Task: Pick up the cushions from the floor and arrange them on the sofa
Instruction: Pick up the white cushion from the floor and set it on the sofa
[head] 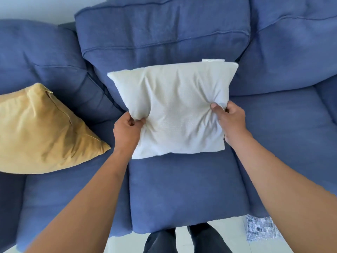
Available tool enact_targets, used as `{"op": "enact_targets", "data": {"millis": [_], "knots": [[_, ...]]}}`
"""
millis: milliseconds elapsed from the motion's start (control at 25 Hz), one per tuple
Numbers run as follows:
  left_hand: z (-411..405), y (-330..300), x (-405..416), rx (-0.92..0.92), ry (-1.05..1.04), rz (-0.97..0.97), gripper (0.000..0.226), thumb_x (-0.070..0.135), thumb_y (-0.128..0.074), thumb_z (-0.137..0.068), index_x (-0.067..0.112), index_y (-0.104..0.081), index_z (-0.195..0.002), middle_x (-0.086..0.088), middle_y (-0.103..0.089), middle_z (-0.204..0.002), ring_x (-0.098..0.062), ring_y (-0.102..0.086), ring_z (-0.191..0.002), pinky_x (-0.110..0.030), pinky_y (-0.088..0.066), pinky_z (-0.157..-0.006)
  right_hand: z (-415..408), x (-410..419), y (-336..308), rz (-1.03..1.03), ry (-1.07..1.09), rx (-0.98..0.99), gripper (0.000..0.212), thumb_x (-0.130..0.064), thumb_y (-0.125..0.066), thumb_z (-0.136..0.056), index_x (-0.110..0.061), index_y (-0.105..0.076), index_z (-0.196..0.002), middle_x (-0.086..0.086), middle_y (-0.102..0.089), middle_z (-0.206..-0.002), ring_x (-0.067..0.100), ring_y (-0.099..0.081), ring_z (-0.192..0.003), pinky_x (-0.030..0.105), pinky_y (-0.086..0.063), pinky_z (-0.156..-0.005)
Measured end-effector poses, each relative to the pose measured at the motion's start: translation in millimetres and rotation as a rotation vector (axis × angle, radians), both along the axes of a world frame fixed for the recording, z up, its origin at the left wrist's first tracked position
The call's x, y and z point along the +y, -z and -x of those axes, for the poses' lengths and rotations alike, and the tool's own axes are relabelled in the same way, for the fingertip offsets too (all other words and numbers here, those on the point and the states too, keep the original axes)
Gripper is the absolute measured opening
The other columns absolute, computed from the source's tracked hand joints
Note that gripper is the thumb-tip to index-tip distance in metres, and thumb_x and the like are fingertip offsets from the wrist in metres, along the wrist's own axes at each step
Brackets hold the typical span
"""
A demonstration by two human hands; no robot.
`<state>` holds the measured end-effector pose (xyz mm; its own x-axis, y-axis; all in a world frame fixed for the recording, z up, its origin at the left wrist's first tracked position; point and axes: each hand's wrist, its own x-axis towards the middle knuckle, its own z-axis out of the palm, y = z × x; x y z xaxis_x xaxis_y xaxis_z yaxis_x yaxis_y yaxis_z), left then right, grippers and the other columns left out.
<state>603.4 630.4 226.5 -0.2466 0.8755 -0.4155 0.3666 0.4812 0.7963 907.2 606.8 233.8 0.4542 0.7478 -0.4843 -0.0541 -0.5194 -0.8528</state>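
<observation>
The white cushion (175,110) stands against the middle back cushion (162,33) of the blue sofa (184,189), its lower edge on the middle seat. The left hand (126,131) pinches a fold of fabric at its lower left side; the right hand (230,118) grips a bunched fold at its right edge. A yellow cushion (45,132) lies on the left seat, apart from the white one. Dark trouser legs (182,240) show below over pale floor (235,229).

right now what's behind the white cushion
The blue fabric sofa's middle back cushion rises directly behind the white fabric cushion, with the seat cushion under it. The strip of sofa that the white cushion covers is hidden, so whether anything lies there is unknown.
</observation>
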Motion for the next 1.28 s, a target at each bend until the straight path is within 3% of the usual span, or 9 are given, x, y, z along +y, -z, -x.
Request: {"op": "enact_targets", "data": {"millis": [120, 320, 480, 600, 720, 920, 1000, 1120, 1280], "knots": [[-12.1, 14.1, 17.9, 0.049, -0.045, -0.033, 0.007, 0.025, -0.072, -0.087, 0.029, -0.068, -0.091, -0.013, -0.077, -0.103, -0.033, -0.073, -0.102, -0.049, -0.061, -0.095, -11.2, 24.0, 25.1, -0.019, 0.020, -0.040, 0.020, -0.017, -0.073, -0.092, 0.001, -0.068, -0.100, 0.005, -0.064, -0.089, 0.017, -0.061, -0.082, 0.030, -0.053, -0.077], [-26.8, 38.9, 29.1, 0.046, -0.039, 0.229, 0.033, 0.014, -0.068, -0.080, 0.021, -0.066, -0.112, 0.000, -0.072, -0.099, -0.032, -0.071, -0.101, -0.039, -0.060, -0.083, -22.0, 40.1, 52.4, 0.204, -0.102, -0.050, 0.029, -0.001, -0.066, -0.087, -0.010, -0.065, -0.115, -0.005, -0.065, -0.090, 0.010, -0.060, -0.078, 0.017, -0.049, -0.059], [-30.5, 13.4, 48.4, -0.137, -0.176, 0.086, 0.060, 0.002, -0.056, -0.067, 0.008, -0.063, -0.126, 0.001, -0.067, -0.104, -0.018, -0.061, -0.091, -0.029, -0.051, -0.069, -30.6, 56.9, 28.7, 0.053, -0.049, -0.032, 0.028, -0.003, -0.068, -0.084, -0.016, -0.064, -0.108, -0.008, -0.064, -0.087, 0.008, -0.062, -0.078, 0.019, -0.051, -0.067], [-28.1, -10.7, 69.0, -0.281, -0.205, 0.004, 0.035, 0.008, -0.063, -0.077, 0.020, -0.068, -0.108, 0.000, -0.070, -0.109, -0.017, -0.064, -0.098, -0.031, -0.056, -0.080, -37.2, 78.9, 10.6, -0.030, -0.080, 0.014, 0.023, -0.021, -0.075, -0.090, -0.017, -0.068, -0.111, -0.007, -0.075, -0.103, 0.006, -0.071, -0.090, 0.018, -0.059, -0.076], [-28.1, -20.7, 67.1, -0.109, -0.146, -0.044, 0.019, 0.020, -0.065, -0.082, 0.009, -0.069, -0.097, -0.002, -0.068, -0.096, -0.016, -0.062, -0.090, -0.036, -0.054, -0.081, -46.9, 89.4, 1.6, -0.028, -0.101, -0.095, 0.010, -0.025, -0.072, -0.093, -0.017, -0.071, -0.088, -0.001, -0.074, -0.090, 0.013, -0.068, -0.079, 0.029, -0.056, -0.075], [-13.0, -16.0, 59.0, 0.144, -0.103, -0.055, 0.025, 0.027, -0.068, -0.087, 0.004, -0.066, -0.095, -0.002, -0.063, -0.086, -0.015, -0.057, -0.078, -0.034, -0.050, -0.071, -59.1, 89.5, -2.4, -0.046, -0.077, -0.156, 0.028, -0.023, -0.073, -0.089, -0.021, -0.055, -0.068, -0.007, -0.054, -0.067, 0.012, -0.050, -0.064, 0.031, -0.050, -0.062], [-12.5, -15.6, 58.6, 0.011, -0.175, 0.020, 0.007, 0.020, -0.068, -0.092, 0.015, -0.064, -0.088, -0.003, -0.070, -0.096, -0.017, -0.066, -0.085, -0.037, -0.057, -0.079, -55.8, 85.9, 1.5, 0.027, -0.086, -0.065, 0.020, -0.016, -0.075, -0.089, -0.022, -0.062, -0.075, 0.000, -0.066, -0.081, 0.016, -0.062, -0.078, 0.044, -0.064, -0.082], [-13.5, -21.0, 60.2, -0.112, -0.258, 0.021, 0.016, 0.010, -0.064, -0.098, 0.022, -0.060, -0.088, -0.004, -0.074, -0.102, -0.018, -0.073, -0.091, -0.042, -0.063, -0.089, -52.0, 79.3, 3.8, 0.044, -0.072, 0.014, 0.012, -0.013, -0.075, -0.088, -0.021, -0.067, -0.086, 0.009, -0.070, -0.097, 0.022, -0.067, -0.090, 0.065, -0.056, -0.097], [-13.5, -20.6, 59.2, -0.234, -0.309, 0.010, 0.011, 0.019, -0.067, -0.099, 0.021, -0.061, -0.089, -0.002, -0.075, -0.098, -0.017, -0.074, -0.086, -0.039, -0.065, -0.089, -49.7, 76.1, -9.1, 0.072, -0.029, 0.102, 0.041, -0.027, -0.082, -0.082, -0.020, -0.066, -0.119, 0.000, -0.075, -0.121, 0.019, -0.074, -0.105, 0.055, -0.062, -0.091]]}}
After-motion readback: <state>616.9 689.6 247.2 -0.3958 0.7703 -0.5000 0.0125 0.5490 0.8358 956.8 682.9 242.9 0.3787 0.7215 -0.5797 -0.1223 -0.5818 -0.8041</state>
